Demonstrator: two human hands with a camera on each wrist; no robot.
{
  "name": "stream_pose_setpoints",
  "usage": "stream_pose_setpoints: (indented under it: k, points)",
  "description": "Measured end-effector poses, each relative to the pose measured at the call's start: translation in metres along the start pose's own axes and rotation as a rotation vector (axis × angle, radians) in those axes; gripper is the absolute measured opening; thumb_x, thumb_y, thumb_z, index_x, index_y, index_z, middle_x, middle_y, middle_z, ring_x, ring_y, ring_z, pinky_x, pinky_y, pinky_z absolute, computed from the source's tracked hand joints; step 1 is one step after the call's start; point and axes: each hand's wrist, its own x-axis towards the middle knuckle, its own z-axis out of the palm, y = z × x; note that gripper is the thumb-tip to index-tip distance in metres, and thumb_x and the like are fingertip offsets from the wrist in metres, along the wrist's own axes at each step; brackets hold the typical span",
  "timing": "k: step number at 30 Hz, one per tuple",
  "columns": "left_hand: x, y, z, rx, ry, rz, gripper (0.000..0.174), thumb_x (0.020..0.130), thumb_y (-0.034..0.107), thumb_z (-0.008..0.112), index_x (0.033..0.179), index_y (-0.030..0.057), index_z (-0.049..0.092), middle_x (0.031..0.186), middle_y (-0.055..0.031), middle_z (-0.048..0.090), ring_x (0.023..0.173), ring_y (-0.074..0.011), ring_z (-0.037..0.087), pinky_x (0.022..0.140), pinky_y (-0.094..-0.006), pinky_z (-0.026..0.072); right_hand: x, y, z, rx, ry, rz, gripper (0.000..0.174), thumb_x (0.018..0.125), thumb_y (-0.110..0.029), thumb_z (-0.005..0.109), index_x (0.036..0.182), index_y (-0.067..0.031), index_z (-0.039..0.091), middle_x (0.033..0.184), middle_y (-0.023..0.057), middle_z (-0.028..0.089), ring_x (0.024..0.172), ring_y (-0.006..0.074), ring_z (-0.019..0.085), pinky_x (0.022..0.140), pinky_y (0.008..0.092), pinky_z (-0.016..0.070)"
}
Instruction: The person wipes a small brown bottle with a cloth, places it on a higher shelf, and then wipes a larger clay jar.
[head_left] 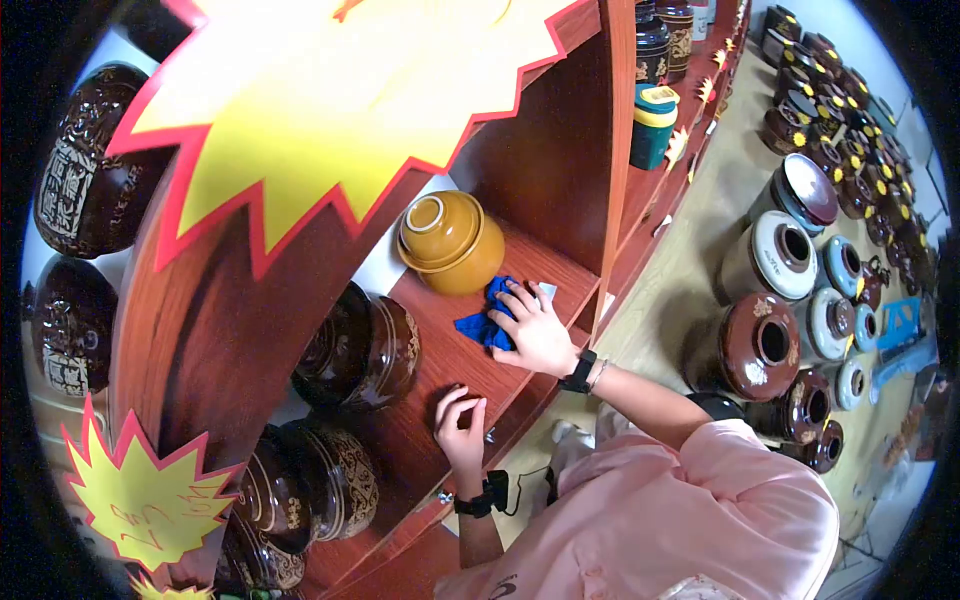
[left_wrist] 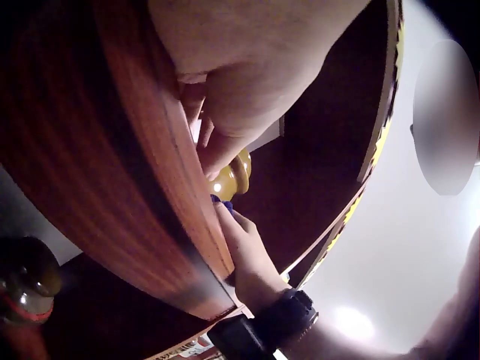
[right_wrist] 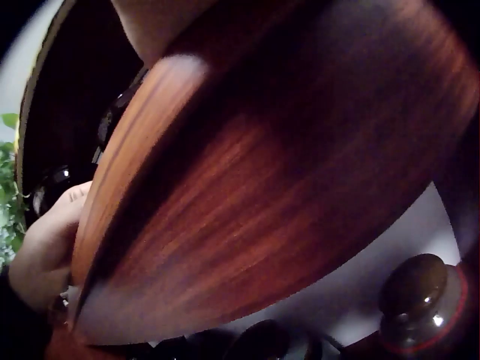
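The right hand lies with spread fingers on a crumpled blue cloth, pressing it on the reddish wooden shelf. Beside the cloth stands a mustard-yellow pot with a rounded cover. Near the shelf's front edge, the left hand holds nothing, its fingers loosely bent. In the left wrist view, the left hand looms large above the right hand, with part of the yellow pot behind. The right wrist view shows only a bit of the right hand; its fingers are hidden.
Dark glazed jars stand on the shelving beyond a wooden upright. Yellow star-shaped signs hang on the shelving. A green canister stands on another shelf. Many jars cover the floor at the right.
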Motion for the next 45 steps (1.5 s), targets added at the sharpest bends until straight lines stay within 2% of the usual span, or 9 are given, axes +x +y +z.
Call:
stream_pose_setpoints:
  k: [6,7,10,11,15,19,27,39,45]
  points:
    - [-0.008,0.006,0.010,0.073,0.119,-0.170,0.007,0.083,0.005,0.069,0.086,-0.0004,0.066,0.104,-0.0125,0.068,0.098,-0.0264,0.063,0.090,-0.0346,0.0468,-0.002,0.006,-0.005,0.111,-0.060,-0.077,0.046,0.074,-0.037,0.068,0.106,-0.0045,0.061,0.115,0.0170,0.054,0.117,0.0326,0.046,0.104,0.0499,0.0296]
    - [-0.012,0.007,0.012,0.079,0.108,-0.259,0.016,0.088,0.012,0.065,0.097,-0.0005,0.067,0.113,-0.0149,0.065,0.106,-0.0299,0.060,0.096,-0.0372,0.0439,-0.002,0.008,-0.005,0.127,-0.055,-0.095,0.045,0.073,-0.035,0.069,0.105,-0.0047,0.061,0.113,0.0161,0.054,0.117,0.0322,0.046,0.104,0.0494,0.0300]
    - [-0.019,0.026,0.031,0.373,0.202,-0.217,0.020,0.089,0.013,0.062,0.106,0.0015,0.065,0.121,-0.0179,0.060,0.111,-0.0356,0.056,0.096,-0.0443,0.0435,-0.004,0.018,-0.012,0.205,-0.072,-0.213,0.043,0.071,-0.032,0.072,0.102,-0.0051,0.061,0.109,0.0144,0.054,0.111,0.0312,0.048,0.102,0.0488,0.0318]
    - [-0.023,0.031,0.035,0.371,0.154,-0.280,0.030,0.092,0.018,0.058,0.117,0.0011,0.061,0.133,-0.0202,0.052,0.125,-0.0398,0.045,0.105,-0.0482,0.0354,-0.004,0.023,-0.014,0.238,-0.097,-0.257,0.043,0.070,-0.032,0.072,0.103,-0.0049,0.061,0.109,0.0141,0.055,0.109,0.0307,0.049,0.102,0.0482,0.0321]
    - [-0.032,0.030,0.057,0.655,0.067,-0.255,0.043,0.095,0.025,0.051,0.131,0.0015,0.052,0.146,-0.0200,0.038,0.136,-0.0395,0.032,0.110,-0.0510,0.0255,-0.008,0.044,-0.021,0.302,-0.181,-0.403,0.046,0.075,-0.036,0.070,0.107,-0.0047,0.061,0.114,0.0152,0.055,0.112,0.0311,0.048,0.104,0.0492,0.0302]
    - [-0.027,0.049,0.074,0.778,0.023,-0.358,0.049,0.097,0.029,0.043,0.141,0.0057,0.042,0.152,-0.0168,0.030,0.140,-0.0369,0.025,0.112,-0.0518,0.0198,-0.011,0.051,-0.023,0.288,-0.230,-0.449,0.048,0.078,-0.038,0.066,0.112,-0.0051,0.059,0.123,0.0177,0.052,0.119,0.0327,0.045,0.107,0.0508,0.0271]
    - [-0.029,0.045,0.084,0.897,0.028,-0.367,0.050,0.097,0.029,0.040,0.142,0.0065,0.041,0.153,-0.0132,0.030,0.140,-0.0355,0.025,0.111,-0.0521,0.0198,-0.011,0.046,-0.023,0.266,-0.149,-0.440,0.051,0.080,-0.044,0.063,0.113,-0.0060,0.059,0.127,0.0197,0.051,0.122,0.0343,0.044,0.107,0.0526,0.0274]
    - [-0.035,0.041,0.079,0.888,0.016,-0.281,0.051,0.098,0.035,0.037,0.139,0.0058,0.045,0.153,-0.0143,0.028,0.142,-0.0337,0.023,0.111,-0.0521,0.0210,-0.017,0.041,-0.018,0.216,-0.082,-0.395,0.045,0.078,-0.040,0.066,0.107,-0.0070,0.059,0.124,0.0161,0.054,0.119,0.0310,0.047,0.105,0.0486,0.0307]
    - [-0.032,0.039,0.079,0.881,0.027,-0.244,0.050,0.099,0.035,0.037,0.140,0.0069,0.044,0.153,-0.0143,0.029,0.141,-0.0341,0.026,0.110,-0.0520,0.0223,-0.019,0.043,-0.018,0.258,-0.017,-0.403,0.041,0.074,-0.035,0.069,0.104,-0.0078,0.060,0.112,0.0120,0.056,0.114,0.0279,0.049,0.103,0.0454,0.0324]
